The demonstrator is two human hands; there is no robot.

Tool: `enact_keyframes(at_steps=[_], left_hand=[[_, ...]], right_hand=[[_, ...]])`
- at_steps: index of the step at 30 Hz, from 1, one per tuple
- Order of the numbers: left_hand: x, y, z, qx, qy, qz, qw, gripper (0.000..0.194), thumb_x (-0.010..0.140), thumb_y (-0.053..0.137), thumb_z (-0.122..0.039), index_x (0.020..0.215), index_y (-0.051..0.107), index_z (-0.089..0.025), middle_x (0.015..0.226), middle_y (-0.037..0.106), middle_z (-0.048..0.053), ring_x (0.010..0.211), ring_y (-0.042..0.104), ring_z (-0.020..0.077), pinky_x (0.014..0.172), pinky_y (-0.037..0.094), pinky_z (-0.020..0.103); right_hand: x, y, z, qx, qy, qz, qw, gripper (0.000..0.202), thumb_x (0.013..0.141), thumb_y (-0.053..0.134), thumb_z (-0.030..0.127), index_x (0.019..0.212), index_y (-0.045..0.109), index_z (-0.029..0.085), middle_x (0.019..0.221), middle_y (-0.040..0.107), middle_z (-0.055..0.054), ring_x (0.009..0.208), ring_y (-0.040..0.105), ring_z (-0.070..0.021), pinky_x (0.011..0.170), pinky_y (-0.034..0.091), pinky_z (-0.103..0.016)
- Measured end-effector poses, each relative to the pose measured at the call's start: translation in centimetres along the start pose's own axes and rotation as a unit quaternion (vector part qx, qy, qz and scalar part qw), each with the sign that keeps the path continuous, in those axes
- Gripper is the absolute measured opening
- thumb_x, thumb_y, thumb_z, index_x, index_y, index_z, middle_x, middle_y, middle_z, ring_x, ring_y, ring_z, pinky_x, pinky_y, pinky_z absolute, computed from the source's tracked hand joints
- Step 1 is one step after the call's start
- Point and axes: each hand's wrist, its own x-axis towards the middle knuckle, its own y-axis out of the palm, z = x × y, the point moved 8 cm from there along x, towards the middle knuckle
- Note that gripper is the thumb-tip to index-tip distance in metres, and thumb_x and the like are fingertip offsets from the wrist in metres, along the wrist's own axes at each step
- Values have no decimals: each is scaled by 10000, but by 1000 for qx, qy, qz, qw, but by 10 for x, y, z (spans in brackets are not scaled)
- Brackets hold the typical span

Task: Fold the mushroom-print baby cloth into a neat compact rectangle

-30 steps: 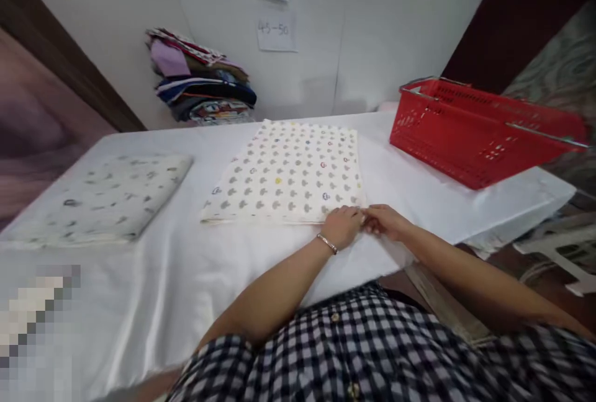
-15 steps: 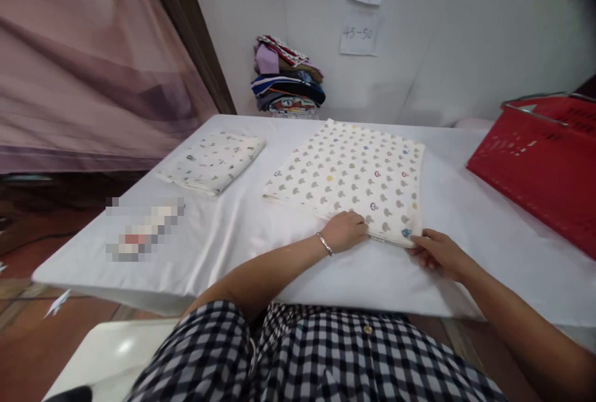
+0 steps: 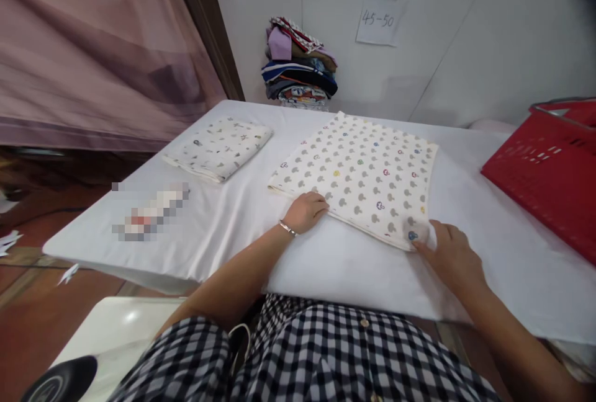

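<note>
A white cloth (image 3: pixel 358 166) printed with grey and a few coloured mushroom shapes lies folded flat on the table. My left hand (image 3: pixel 306 211), a silver bracelet at its wrist, rests on the cloth's near edge left of the middle, fingers lying over the edge and thumb hidden. At the near right corner is my right hand (image 3: pixel 451 256), its thumb touching the corner and its fingers stretched along the right side, apart from the thumb. To the left lies a second folded white cloth (image 3: pixel 218 147) with small scattered prints.
White fabric covers the table (image 3: pixel 242 228). A red basket (image 3: pixel 549 166) stands at the right, and a pile of folded textiles (image 3: pixel 300 64) at the back by the wall. A pixelated item (image 3: pixel 153 213) lies front left. Near my left side is a white stool (image 3: pixel 125 327).
My left hand has slid leftward along the cloth's near edge. My right hand has turned and spread at the corner, its fingers now along the right side. The camera view has shifted slightly.
</note>
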Motion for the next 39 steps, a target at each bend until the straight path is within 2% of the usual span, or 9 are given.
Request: enact_keyframes(at_steps=[2,4,7,12,16,23,30,35,39], left_hand=[[1,3,0,13,2,5,1000,205,899,464,-258,906,662,-203,944,647,53,894,561,166,780,446,315],[2,4,-1,26,3,6,1000,199,896,471,-255,912,662,-204,936,646,51,883,560,168,770,443,314],[2,5,-3,50,15,10,999,192,894,478,-254,943,658,-208,938,641,53,883,555,171,762,436,313],[5,12,-7,90,40,33,995,217,908,449,-249,951,658,-207,942,639,49,863,545,167,731,419,307],[9,17,-6,100,29,57,993,243,915,422,-237,891,660,-194,924,637,43,851,538,165,731,412,302],[6,7,-12,94,36,51,994,264,922,379,-209,906,641,-180,943,633,63,879,536,172,757,409,311],[2,8,-12,76,43,71,994,204,886,485,-311,965,642,-207,959,621,58,898,537,174,770,403,303],[6,14,-7,85,32,66,994,247,917,427,-300,919,662,-222,919,625,46,858,535,170,738,395,300],[9,14,-8,85,33,53,994,269,928,392,-266,914,653,-202,914,624,57,852,528,167,742,392,303]], right_hand=[[-3,-3,23,-10,-120,-29,992,273,865,428,285,1043,592,158,1106,585,-154,1002,544,-295,766,447,-387],[-7,5,39,5,-218,-7,976,247,842,396,141,928,626,172,1025,619,-121,946,559,-256,789,441,-372],[-7,15,45,43,-275,28,960,286,801,392,69,914,627,186,963,640,-89,882,570,-221,765,451,-342],[-1,17,38,99,-264,45,958,303,811,388,88,968,620,204,946,645,-63,866,572,-202,764,464,-338],[-2,16,39,109,-261,54,958,312,807,393,115,987,633,201,976,643,-77,895,570,-222,774,469,-368],[-5,17,30,134,-206,36,969,312,842,374,178,973,655,217,1013,633,-83,928,570,-225,809,475,-385],[-9,12,37,130,-249,42,959,277,841,419,224,1007,639,196,1024,619,-101,930,560,-233,827,459,-383],[-8,10,41,111,-233,59,964,284,876,453,381,988,651,211,991,627,-101,887,565,-240,786,457,-377],[-8,11,40,113,-224,63,966,309,894,426,395,1040,644,232,1018,627,-94,913,567,-242,802,453,-380]])
